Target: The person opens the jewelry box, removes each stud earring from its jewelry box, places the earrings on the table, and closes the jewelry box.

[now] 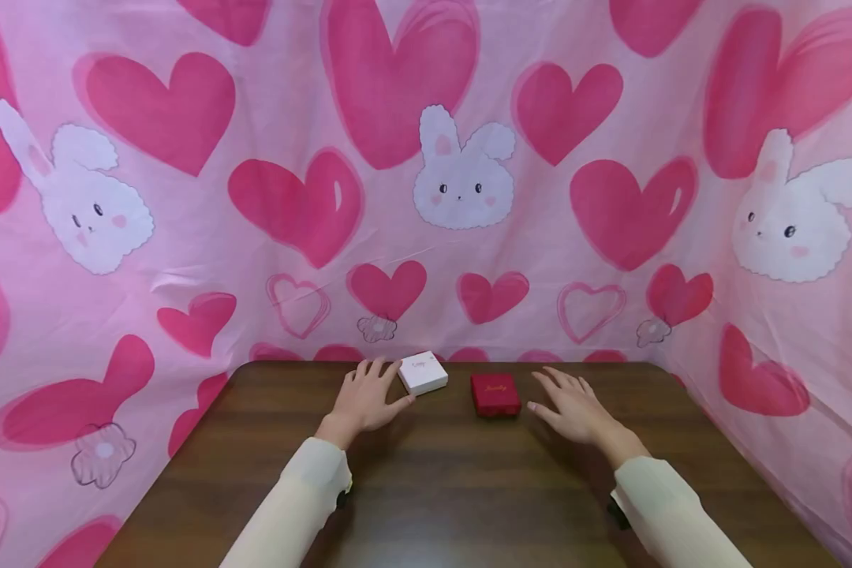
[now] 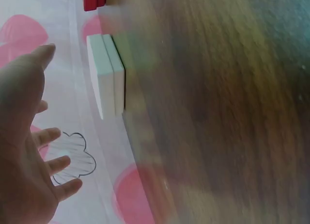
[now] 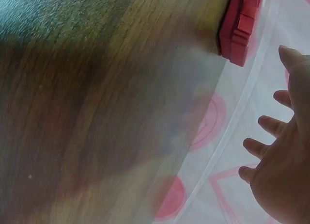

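A small white square box [image 1: 424,373] with faint lettering on its lid lies near the far edge of the table. To its right is a red square box [image 1: 495,394] with gold lettering. My left hand [image 1: 367,397] hovers at the white box's left side, fingers spread and thumb toward its front corner. In the left wrist view a seam runs round the white box [image 2: 106,76], and the hand holds nothing. My right hand [image 1: 571,404] is held just right of the red box, fingers spread and apart from it. The right wrist view shows the red box [image 3: 240,27] beyond the thumb.
The dark wooden table [image 1: 426,489] spreads out beneath both forearms. A pink cloth [image 1: 284,118] with hearts and rabbit faces hangs behind the table and along both sides.
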{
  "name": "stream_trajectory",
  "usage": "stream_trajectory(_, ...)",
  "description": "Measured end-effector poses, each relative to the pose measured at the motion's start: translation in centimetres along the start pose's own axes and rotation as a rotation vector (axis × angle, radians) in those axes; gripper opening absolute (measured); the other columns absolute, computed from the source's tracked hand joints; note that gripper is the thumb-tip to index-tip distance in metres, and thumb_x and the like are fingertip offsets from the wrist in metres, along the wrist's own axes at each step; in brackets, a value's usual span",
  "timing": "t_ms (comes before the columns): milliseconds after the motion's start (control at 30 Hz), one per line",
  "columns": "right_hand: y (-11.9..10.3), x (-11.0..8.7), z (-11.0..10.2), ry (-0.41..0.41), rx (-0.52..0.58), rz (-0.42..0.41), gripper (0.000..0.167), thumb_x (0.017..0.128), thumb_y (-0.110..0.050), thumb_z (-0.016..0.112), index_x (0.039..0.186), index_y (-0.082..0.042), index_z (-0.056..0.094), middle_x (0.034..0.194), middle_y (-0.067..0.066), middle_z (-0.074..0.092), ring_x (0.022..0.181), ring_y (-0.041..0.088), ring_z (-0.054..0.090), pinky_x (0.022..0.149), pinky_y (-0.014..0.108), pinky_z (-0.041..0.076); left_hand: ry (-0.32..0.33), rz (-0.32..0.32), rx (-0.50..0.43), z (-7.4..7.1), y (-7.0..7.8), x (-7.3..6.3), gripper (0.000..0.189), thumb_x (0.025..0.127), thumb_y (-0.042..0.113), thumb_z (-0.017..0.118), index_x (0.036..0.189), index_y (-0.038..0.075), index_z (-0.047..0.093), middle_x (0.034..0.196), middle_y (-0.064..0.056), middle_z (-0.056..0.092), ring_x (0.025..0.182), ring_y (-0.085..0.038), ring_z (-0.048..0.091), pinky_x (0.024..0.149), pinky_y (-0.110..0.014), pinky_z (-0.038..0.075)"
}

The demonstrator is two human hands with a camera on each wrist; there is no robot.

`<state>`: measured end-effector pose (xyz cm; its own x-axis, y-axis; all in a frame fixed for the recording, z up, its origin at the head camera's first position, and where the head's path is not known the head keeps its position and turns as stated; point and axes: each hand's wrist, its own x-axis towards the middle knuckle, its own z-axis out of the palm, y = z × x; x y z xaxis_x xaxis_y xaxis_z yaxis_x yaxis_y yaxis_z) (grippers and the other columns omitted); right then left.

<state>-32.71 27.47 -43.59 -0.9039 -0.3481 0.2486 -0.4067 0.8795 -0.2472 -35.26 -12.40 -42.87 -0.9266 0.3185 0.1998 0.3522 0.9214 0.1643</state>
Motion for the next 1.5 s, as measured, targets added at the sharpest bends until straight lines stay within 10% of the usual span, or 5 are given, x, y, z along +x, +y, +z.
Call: stream_trajectory(1500,-1.5,4.8,2.2,-0.151,0.316,0.058,0.102,0.076,-0.02,0.089,0.152,0.011,0.03,0.152,0.034,0.033,0.138,0.049,0.039,0.112,0.062,0.033,-0.1,0.099,-0.382,3.1,6.7,4.0,0.082,0.088,0.04,0.077,0.154,0.008,0.04,0.147,-0.02,0.044,0.129,-0.035,0.053,0.109,-0.05,0.044)
